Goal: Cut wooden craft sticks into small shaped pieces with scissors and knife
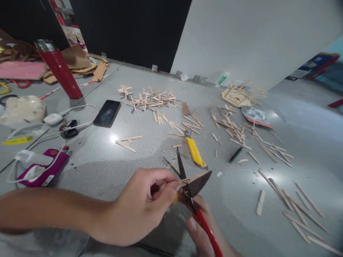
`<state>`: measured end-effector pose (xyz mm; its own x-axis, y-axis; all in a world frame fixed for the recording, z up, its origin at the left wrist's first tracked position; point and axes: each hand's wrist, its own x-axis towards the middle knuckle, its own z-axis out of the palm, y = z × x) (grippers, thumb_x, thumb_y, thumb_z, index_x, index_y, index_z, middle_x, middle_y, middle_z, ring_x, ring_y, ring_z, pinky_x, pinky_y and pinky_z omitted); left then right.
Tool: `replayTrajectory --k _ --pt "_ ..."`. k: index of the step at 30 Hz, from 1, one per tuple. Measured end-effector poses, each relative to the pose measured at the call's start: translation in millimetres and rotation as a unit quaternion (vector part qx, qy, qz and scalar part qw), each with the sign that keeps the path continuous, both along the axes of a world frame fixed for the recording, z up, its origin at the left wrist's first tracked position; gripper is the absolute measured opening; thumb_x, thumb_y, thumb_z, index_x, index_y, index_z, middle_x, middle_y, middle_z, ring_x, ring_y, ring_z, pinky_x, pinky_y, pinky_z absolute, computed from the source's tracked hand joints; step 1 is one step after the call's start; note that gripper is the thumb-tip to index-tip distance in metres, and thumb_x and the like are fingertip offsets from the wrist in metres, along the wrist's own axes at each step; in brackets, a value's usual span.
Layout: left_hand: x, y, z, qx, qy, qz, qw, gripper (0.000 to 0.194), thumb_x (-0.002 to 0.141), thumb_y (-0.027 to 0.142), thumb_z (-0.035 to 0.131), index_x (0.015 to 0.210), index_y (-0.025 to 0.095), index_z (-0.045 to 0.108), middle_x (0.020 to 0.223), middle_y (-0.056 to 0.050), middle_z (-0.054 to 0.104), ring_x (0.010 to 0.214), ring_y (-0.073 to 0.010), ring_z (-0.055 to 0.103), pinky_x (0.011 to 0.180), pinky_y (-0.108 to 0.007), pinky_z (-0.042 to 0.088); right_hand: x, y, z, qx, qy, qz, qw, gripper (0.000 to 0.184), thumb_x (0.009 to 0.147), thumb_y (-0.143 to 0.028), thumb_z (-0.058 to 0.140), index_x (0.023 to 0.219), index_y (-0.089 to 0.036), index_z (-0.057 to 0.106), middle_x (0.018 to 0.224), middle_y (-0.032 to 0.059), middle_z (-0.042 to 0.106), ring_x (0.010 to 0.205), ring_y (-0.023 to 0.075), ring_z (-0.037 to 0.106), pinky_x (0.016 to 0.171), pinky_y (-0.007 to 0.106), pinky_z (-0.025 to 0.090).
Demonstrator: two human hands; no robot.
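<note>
My left hand (142, 207) pinches a short wooden stick (193, 178) between thumb and fingers and holds it between the open blades of red-handled snips (191, 192). My right hand (203, 232) grips the snips' red handles low in the view, partly cut off by the frame's edge. Both hands hover just above the grey table (107, 167).
A yellow utility knife (195, 151) lies just beyond the snips. Loose wooden sticks (155, 100) are scattered across the middle and right. A black phone (107, 112), a red bottle (60, 69), a magenta device (43, 167) with cables and a stick frame model (242, 94) also stand about.
</note>
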<state>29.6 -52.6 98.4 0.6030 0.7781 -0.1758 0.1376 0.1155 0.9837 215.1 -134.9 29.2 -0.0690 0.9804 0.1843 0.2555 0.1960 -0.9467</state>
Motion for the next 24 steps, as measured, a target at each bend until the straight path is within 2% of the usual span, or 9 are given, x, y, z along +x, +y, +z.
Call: replayTrajectory --k 8,18,24 --pt "0.0 -0.3 1.1 -0.003 0.01 -0.006 1.0 0.033 0.102 0.037 0.049 0.085 0.014 0.066 0.073 -0.003 0.062 0.063 -0.0117 0.047 0.054 -0.022 0.034 -4.9 3.8 12.5 -0.009 -0.013 0.014 1.0 0.035 0.098 -0.057 0.056 0.104 -0.024 0.068 0.097 0.0078 0.071 0.09 0.0286 0.067 0.082 0.04 0.054" --pt "0.7 -0.6 0.3 -0.003 0.01 -0.003 1.0 0.033 0.101 0.035 0.049 0.082 0.014 0.064 0.07 -0.002 0.059 0.062 -0.0108 0.044 0.053 -0.021 0.032 -7.5 5.6 13.7 -0.014 0.009 0.028 0.999 0.036 0.1 -0.058 0.053 0.1 -0.025 0.065 0.097 0.006 0.07 0.089 0.0267 0.066 0.081 0.037 0.052" --pt "0.1 -0.3 1.9 0.01 0.014 0.001 1.0 0.032 0.1 0.033 0.05 0.079 0.014 0.064 0.067 0.0 0.056 0.06 -0.0101 0.042 0.051 -0.02 0.031 -7.6 5.1 11.2 0.015 -0.013 0.013 1.0 0.037 0.098 -0.059 0.055 0.102 -0.024 0.066 0.099 0.0069 0.071 0.092 0.0271 0.067 0.081 0.037 0.052"
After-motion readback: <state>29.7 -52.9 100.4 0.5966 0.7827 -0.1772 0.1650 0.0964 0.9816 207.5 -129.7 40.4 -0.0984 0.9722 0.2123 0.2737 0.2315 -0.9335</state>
